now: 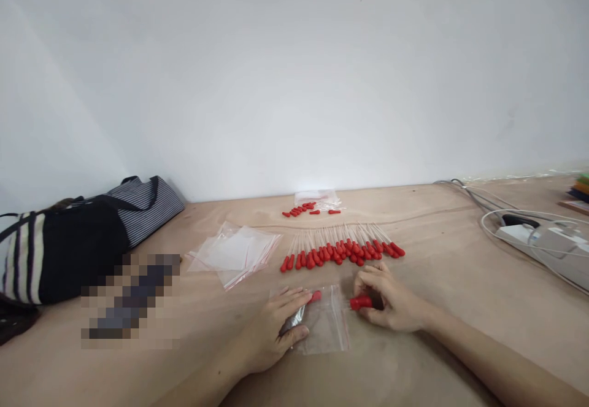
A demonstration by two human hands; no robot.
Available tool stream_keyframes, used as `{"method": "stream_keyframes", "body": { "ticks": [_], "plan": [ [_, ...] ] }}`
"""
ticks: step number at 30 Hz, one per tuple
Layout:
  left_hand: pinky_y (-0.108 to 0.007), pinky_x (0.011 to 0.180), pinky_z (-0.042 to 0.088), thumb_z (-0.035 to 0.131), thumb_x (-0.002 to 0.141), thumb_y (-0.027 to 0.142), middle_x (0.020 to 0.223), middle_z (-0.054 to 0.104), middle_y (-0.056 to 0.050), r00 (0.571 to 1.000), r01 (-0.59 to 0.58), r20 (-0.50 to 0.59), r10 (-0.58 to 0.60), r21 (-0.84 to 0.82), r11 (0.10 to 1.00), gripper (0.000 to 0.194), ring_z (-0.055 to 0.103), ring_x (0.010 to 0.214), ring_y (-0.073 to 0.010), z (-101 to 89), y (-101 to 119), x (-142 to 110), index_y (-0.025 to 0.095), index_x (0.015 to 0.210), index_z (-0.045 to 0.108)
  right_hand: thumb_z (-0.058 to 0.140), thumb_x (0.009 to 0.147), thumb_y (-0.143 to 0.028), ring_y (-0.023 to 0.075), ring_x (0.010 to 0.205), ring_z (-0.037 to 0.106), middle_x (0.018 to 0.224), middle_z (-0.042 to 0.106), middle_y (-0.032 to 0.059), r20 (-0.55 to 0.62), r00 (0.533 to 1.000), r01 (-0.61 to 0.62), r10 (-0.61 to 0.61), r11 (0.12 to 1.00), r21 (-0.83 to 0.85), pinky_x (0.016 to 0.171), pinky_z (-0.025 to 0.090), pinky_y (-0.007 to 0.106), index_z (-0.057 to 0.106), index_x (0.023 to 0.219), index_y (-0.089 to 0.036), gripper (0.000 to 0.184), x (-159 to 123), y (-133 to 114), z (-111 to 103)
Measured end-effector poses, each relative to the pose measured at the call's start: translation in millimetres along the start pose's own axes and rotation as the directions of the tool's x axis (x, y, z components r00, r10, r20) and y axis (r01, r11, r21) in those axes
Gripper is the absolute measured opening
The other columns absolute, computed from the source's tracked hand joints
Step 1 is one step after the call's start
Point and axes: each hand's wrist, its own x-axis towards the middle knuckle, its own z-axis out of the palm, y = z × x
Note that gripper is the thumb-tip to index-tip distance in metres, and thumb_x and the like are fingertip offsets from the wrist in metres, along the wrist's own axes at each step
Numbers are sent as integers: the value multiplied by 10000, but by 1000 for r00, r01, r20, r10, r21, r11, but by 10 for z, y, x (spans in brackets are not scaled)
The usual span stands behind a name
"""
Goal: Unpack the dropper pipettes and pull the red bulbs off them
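Note:
My right hand (391,296) is closed around a dropper, its red rubber bulb (360,303) between thumb and fingers. The dropper's clear tube points left, at the mouth of a clear zip bag (322,327). How far the tube is inside the bag I cannot tell. My left hand (280,324) lies palm down on the bag's left part, fingers stretched and thumb apart. Another red bulb (315,297) shows at its fingertips, partly hidden. Just beyond my hands lies a wide row of droppers (340,250), red bulbs towards me.
Loose empty zip bags (234,250) are fanned out at left of the row. Farther back lie smaller red bulbs (299,209) with thin clear tubes and a bag. A black and striped bag (87,241) stands at left; a power strip (547,244) with cables is at right.

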Motion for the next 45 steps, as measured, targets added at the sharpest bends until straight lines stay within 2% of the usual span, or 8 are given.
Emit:
{"method": "stream_keyframes", "body": {
  "ticks": [7, 11, 15, 19, 25, 29, 36, 45],
  "plan": [
    [-435, 1042, 235, 502, 805, 320, 1307, 440, -9, 1000, -5, -4, 5, 0, 1000, 474, 354, 1226, -218, -18, -1, -8, 291, 1267, 396, 564, 716, -277, 156, 789, 501, 771, 589, -3, 58, 998, 35, -36, 999, 18, 831, 277, 369, 544, 751, -205, 82, 29, 11, -54],
    [-433, 1038, 247, 495, 810, 334, 1318, 425, -4, 1000, -5, 0, 5, -11, 1000, 469, 338, 1236, -221, -17, -15, -7, 303, 1266, 393, 631, 633, -273, 160, 747, 506, 695, 569, -4, 120, 983, -149, 141, 987, 60, 732, 349, 312, 560, 665, -191, 113, -34, 192, -207],
    [-428, 1038, 251, 505, 802, 338, 1322, 420, -5, 1000, 19, 7, -19, -12, 1000, 473, 341, 1234, -218, -13, -39, -2, 302, 1262, 400, 660, 606, -323, 108, 576, 492, 635, 571, -2, 322, 908, -369, 267, 873, 320, 531, 352, 228, 586, 687, -158, 198, -156, 525, -512],
    [-426, 1023, 273, 542, 775, 334, 1299, 451, -2, 999, 30, -13, -31, -57, 998, 472, 363, 1218, -223, -21, -65, -10, 314, 1235, 435, 690, 572, -381, 83, 483, 458, 524, 541, -24, 338, 917, -378, 213, 739, 558, 499, 347, 226, 588, 631, -148, 261, -202, 660, -672],
    [-365, 909, 404, 512, 792, 347, 1121, 591, -39, 973, 56, -191, -128, -341, 938, 326, 536, 1020, -211, 48, 33, 114, 252, 1096, 580, 706, 575, -394, 65, 476, 431, 525, 537, -38, 99, 939, -253, 330, 468, 847, 473, 283, 208, 582, 638, -162, 271, 13, 222, -235],
    [-313, 751, 478, 531, 766, 455, 902, 659, -54, 934, 92, -180, -309, -715, 693, 403, 599, 835, -192, 204, 214, 350, 170, 1044, 592, 696, 596, -407, 62, 483, 426, 514, 528, -42, 55, 935, -200, 349, 394, 897, 501, 304, 213, 566, 653, -150, 294, 122, -164, 180],
    [-265, 705, 493, 665, 644, 462, 785, 637, -43, 897, 9, -156, -414, -929, 371, 358, 605, 768, -156, 338, 401, 536, 138, 745, 554, 673, 598, -453, 70, 505, 417, 541, 512, -45, -77, 926, -123, 369, 490, 863, 510, 331, 217, 523, 637, -162, 330, 128, -360, 426],
    [-231, 547, 492, 684, 646, 176, 553, 602, 17, 778, 315, -224, -588, -670, 672, 181, 608, 553, -130, -421, -252, 981, 131, 730, 530, 587, 684, -446, 95, 555, 428, 606, 502, -25, -202, 893, -152, 401, 693, 705, 540, 356, 233, 553, 740, -168, 286, 111, -230, 450]
  ]
}}
